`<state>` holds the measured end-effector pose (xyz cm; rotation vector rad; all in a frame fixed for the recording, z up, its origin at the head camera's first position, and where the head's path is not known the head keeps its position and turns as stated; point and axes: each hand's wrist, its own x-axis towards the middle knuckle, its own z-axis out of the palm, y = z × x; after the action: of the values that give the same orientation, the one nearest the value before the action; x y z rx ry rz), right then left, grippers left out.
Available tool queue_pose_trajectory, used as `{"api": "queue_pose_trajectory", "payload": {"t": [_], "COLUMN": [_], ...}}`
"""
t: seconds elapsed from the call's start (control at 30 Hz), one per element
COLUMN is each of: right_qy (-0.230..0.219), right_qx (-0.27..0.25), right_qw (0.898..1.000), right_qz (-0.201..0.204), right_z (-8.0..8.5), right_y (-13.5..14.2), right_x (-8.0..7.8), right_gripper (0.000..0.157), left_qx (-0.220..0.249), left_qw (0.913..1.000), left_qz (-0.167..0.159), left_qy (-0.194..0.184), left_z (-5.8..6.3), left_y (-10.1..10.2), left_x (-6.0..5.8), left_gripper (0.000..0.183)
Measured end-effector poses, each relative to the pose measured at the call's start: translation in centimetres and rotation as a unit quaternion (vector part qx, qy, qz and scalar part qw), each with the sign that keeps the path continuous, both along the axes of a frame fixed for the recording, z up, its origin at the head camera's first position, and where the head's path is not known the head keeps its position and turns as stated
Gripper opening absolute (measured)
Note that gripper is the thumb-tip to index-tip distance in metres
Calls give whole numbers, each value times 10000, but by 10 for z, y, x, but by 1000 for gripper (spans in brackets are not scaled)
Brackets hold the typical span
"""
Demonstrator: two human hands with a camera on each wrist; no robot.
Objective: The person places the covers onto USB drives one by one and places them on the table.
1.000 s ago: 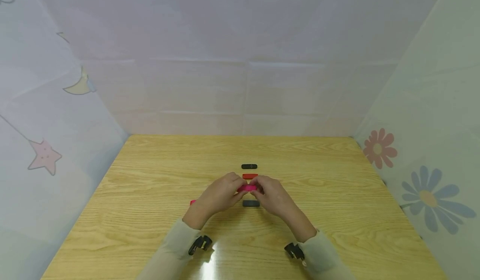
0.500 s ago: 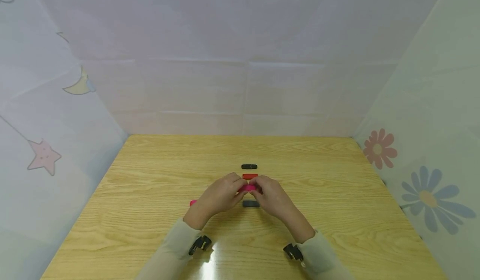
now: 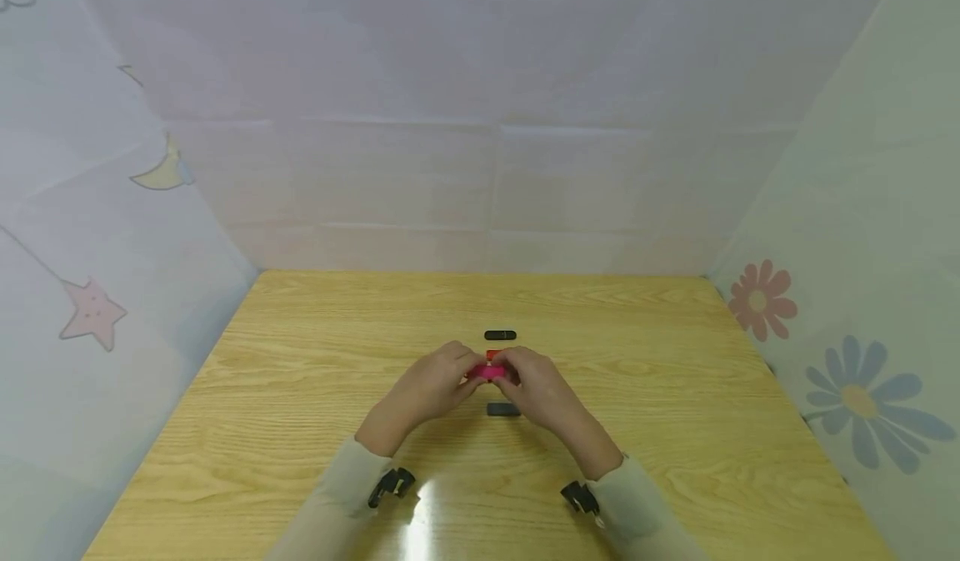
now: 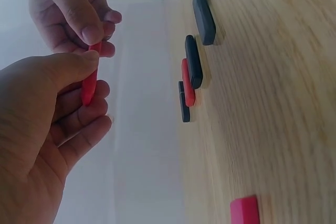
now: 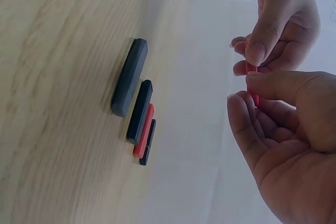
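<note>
Both hands meet over the middle of the table around a slim pink stick (image 3: pixel 489 372), shaped like a small USB stick. My left hand (image 3: pixel 438 382) pinches its left end between thumb and fingers. The right hand (image 3: pixel 540 386) pinches the other end, thumb tip close to the left thumb. In the wrist views the stick (image 4: pixel 89 87) is held up off the table, partly covered by fingertips. Below lies a row of similar sticks: a charcoal one (image 5: pixel 129 77), a dark one (image 5: pixel 139 112), a red one (image 5: pixel 144 130) and a thin black one (image 5: pixel 148 142).
Another pink piece (image 4: pixel 244 211) lies on the table to the left, hidden behind the left arm in the head view. The wooden table (image 3: pixel 315 319) is enclosed by pale printed sheets (image 3: pixel 480 177) at the back and sides.
Both hands have shifted slightly left and away from the body with the pink stick. The pink piece on the left, visible earlier, is now behind the left arm.
</note>
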<state>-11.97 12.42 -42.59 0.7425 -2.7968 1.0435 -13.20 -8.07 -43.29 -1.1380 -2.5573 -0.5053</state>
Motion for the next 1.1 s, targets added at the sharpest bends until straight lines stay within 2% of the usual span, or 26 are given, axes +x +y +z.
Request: {"api": "queue_pose_trajectory", "payload": {"t": [0.3, 0.77, 0.97, 1.1], "right_qy": [-264, -445, -461, -436], "right_qx": [243, 413, 580, 750], "right_qw": [9994, 9977, 9967, 9957], "right_qz": [-15, 310, 331, 314], "right_z": [5, 3, 0, -3], "right_y": [-16, -44, -53, -61], "right_x": [-9, -22, -26, -31], "right_gripper": [9, 10, 12, 12], "left_qx": [-33, -183, -106, -104], "left_qw": [9991, 9941, 9934, 9902], "left_qz": [286, 742, 777, 928], "left_qy": [-316, -772, -832, -1037], "left_z": [-2, -1, -5, -9], "left_y": [-12, -35, -42, -48], "left_x": [-5, -7, -9, -11], "left_gripper": [16, 15, 15, 14]}}
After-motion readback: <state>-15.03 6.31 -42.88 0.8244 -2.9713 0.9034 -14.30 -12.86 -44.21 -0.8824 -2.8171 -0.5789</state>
